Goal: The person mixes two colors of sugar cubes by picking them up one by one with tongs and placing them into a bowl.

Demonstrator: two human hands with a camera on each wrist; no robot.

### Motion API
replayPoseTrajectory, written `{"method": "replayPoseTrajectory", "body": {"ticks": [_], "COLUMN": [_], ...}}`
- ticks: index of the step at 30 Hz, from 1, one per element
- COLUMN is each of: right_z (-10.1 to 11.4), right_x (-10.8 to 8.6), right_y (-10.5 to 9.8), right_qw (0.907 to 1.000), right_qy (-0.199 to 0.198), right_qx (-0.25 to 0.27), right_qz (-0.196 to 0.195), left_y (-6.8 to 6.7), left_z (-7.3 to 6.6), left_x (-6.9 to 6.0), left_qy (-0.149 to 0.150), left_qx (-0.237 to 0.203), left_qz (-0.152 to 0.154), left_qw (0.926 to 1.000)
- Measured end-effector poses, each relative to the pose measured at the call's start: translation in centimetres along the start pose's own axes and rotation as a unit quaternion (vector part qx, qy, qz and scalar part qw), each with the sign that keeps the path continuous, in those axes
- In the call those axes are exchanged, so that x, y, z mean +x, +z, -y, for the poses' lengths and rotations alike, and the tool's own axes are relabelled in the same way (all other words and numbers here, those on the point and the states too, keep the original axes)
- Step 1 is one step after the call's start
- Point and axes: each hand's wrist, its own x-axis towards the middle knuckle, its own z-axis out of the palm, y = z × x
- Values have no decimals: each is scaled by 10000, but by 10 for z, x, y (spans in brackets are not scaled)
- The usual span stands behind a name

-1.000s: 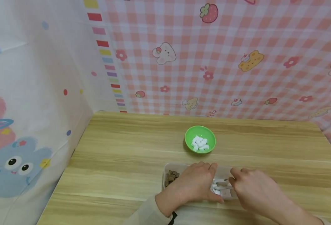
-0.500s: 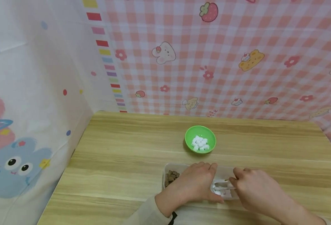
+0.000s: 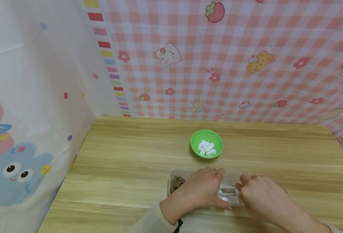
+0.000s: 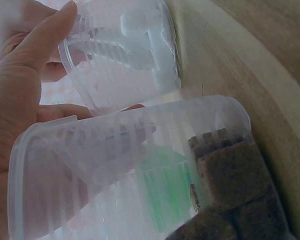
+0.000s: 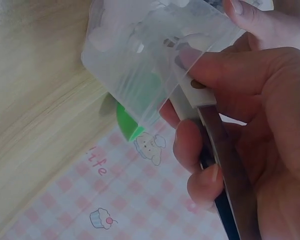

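Observation:
My left hand (image 3: 199, 189) lies across clear plastic containers and grips the rim of the one with white pieces (image 4: 157, 55). In the left wrist view its thumb is at that container's rim (image 4: 77, 82). Brown cubes (image 3: 177, 183) fill part of the other container (image 4: 55, 125), to the left. From the right, my right hand (image 3: 266, 197) holds tongs (image 5: 227, 165), with their pale ends inside the white pieces' container. Whether the tips pinch a piece, I cannot tell.
Behind the containers, a green bowl (image 3: 195, 144) holds several white cubes (image 3: 207, 148). A wood-grain table (image 3: 124, 161) carries everything. Patterned cloth (image 3: 188, 84) stands along the table's back, and a white printed cloth (image 3: 57, 123) hangs at the left.
The right hand and tongs have shifted slightly inside the container, and the tong arms look farther apart than half a second ago. My left hand stays in place.

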Motion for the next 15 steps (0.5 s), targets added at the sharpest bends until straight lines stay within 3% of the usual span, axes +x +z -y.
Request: {"method": "replayPoseTrajectory", "body": {"ticks": [6,15], "right_z": [-2,-5], "right_x": [-3,-3], "right_y": [-1,-4], "right_qw": [9997,9996], "right_qy": [-123,-3], "right_qx": [-48,-174], "right_qz": [-201,-237], "left_y": [0,0], "left_z": [0,0], "left_x": [0,0], "left_qy": [-12,-62], "left_qx": [-7,4], "left_qz": [27,78], "left_qw": [10000,10000]}}
